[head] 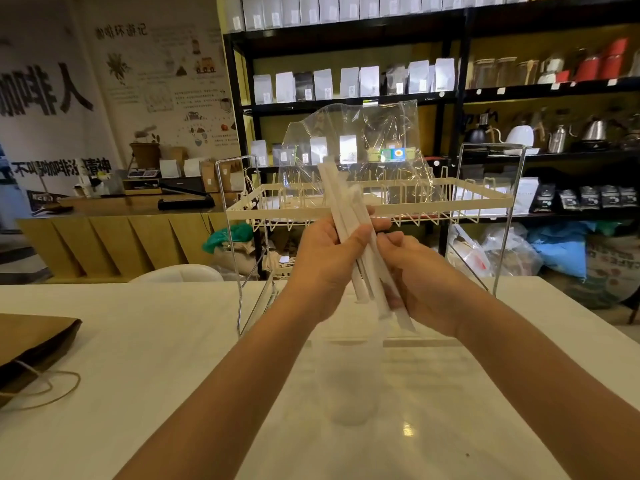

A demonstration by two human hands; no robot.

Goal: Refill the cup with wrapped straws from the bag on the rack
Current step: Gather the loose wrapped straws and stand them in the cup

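Here both hands meet in front of the chest around a small bundle of wrapped straws (349, 216). The straws are long, thin and white in paper sleeves, fanned a little so that their upper ends spread apart above the hands and their lower ends poke out below. The left hand (325, 261) is curled about the bundle's middle, thumb pressed across the front. The right hand (426, 275) is closed on the lower part, fingers pinching the sleeves, with one straw end sticking out past the wrist side.

Just beyond the hands stands a cream wire rack (450, 206) on thin metal legs, and on it, above and behind the fingertips, lies a crumpled clear plastic bag (381, 133), standing open and see-through. Directly below the hands, on the white table (156, 358), is a frosted, translucent cup (349, 382), blurred and faint. Far off to the left hand's side lies a brown paper bag (34, 337) with a string handle.
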